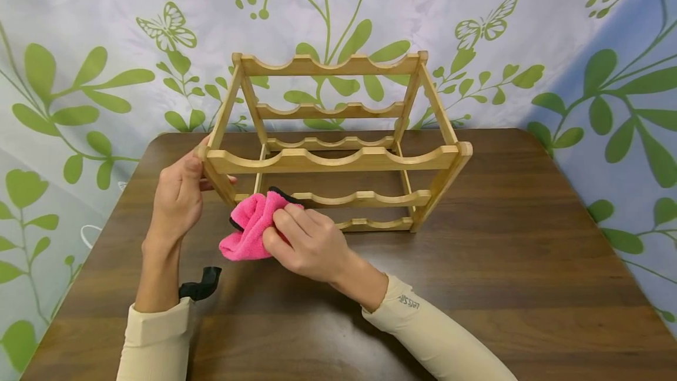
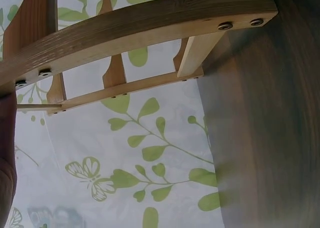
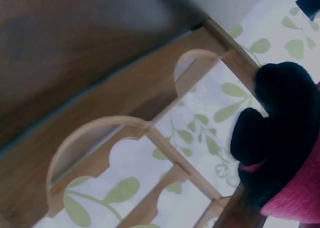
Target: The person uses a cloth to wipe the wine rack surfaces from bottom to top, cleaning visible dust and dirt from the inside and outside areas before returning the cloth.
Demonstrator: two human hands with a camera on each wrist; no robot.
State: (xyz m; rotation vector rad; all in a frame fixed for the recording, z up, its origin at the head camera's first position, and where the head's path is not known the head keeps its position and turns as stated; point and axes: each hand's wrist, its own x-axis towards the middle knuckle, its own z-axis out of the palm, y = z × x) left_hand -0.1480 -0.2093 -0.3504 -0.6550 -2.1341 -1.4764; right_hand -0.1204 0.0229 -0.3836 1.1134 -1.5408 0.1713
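Note:
A light wooden rack with scalloped crossbars (image 1: 328, 161) stands on the table in the head view. My left hand (image 1: 178, 196) holds its upper front left corner, thumb on the near side and some fingers behind the post. My right hand (image 1: 309, 243) grips a bunched pink cloth (image 1: 248, 231) with black edging, in front of the rack's lower left part. The cloth hides that part of the lower rails. In the left wrist view a side post (image 2: 150, 25) with screw heads crosses the top. The right wrist view has the cloth (image 3: 295, 203) beside the scalloped rails (image 3: 165, 148).
Underneath is a brown wood-grain table (image 1: 476, 310). A white curtain with green leaves and butterflies (image 1: 211, 22) hangs behind and at the sides. A black curved piece (image 1: 201, 284) shows by the left wrist, and a thin white loop (image 1: 90, 234) at the table's left edge.

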